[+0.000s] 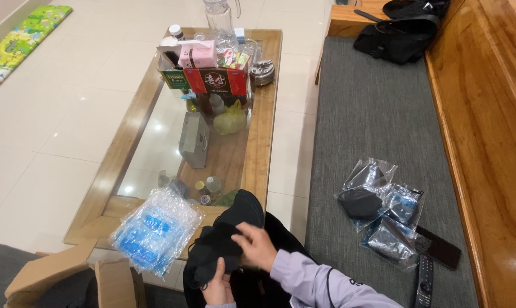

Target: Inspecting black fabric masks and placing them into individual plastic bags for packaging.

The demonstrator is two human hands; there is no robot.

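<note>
- We see the right hand (257, 244) on top of a black mask (224, 242), with fingers bent and pinching it.
- The left hand (219, 289) is under the mask and grips it from below, fingers curled.
- Just left of the hands is a stack of clear plastic packs (154, 231) on the glass table (112, 191).
- Well off to the right of the hands, more bagged masks (378, 208) lie on the grey bench cushion (372, 114), beside a remote (424, 279).

Bright, even indoor light from overhead. Glare spots shine on the glass table (155, 142) and pale floor (47, 114). Shadows are soft. The hands are slightly blurred; frame edges bend a little.
</note>
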